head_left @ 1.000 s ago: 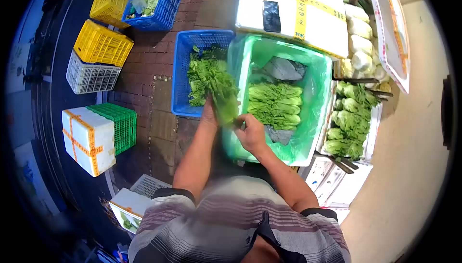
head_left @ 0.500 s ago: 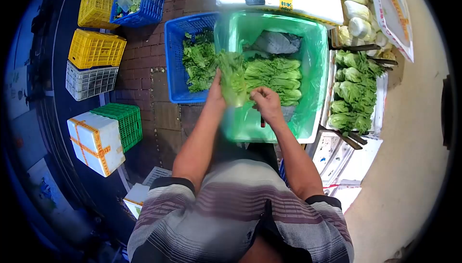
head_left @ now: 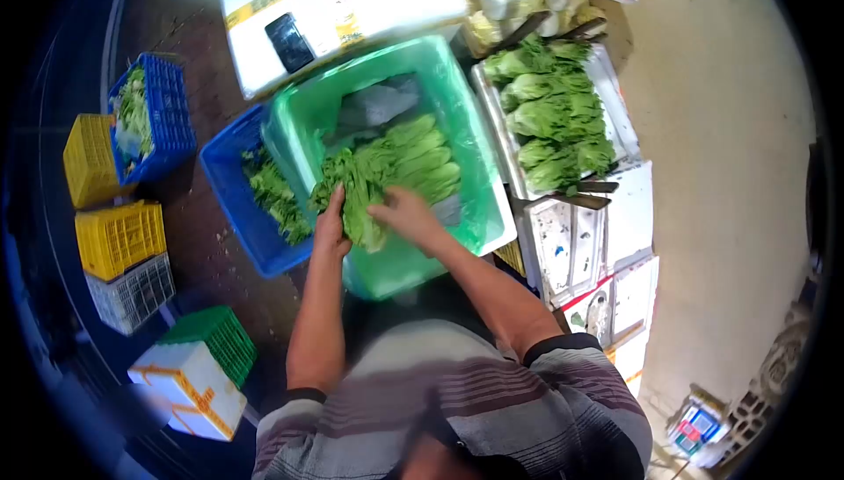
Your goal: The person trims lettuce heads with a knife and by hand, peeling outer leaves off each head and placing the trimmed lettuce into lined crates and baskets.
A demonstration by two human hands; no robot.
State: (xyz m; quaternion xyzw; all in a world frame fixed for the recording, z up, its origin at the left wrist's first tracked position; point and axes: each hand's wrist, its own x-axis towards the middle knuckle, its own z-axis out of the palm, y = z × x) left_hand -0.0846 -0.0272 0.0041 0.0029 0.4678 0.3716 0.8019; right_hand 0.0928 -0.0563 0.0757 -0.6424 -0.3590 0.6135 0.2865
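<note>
The left hand (head_left: 331,229) has its grip closed around a head of lettuce (head_left: 359,206), held over the left side of a green-lined box (head_left: 387,280). The right hand (head_left: 409,219) is curled beside that lettuce (it is blurred, so I cannot tell whether its grip holds anything). More lettuce heads (head_left: 426,162) lie in a row inside the box; a blue crate (head_left: 221,179) containing leaves (head_left: 277,200) stands just to its left.
</note>
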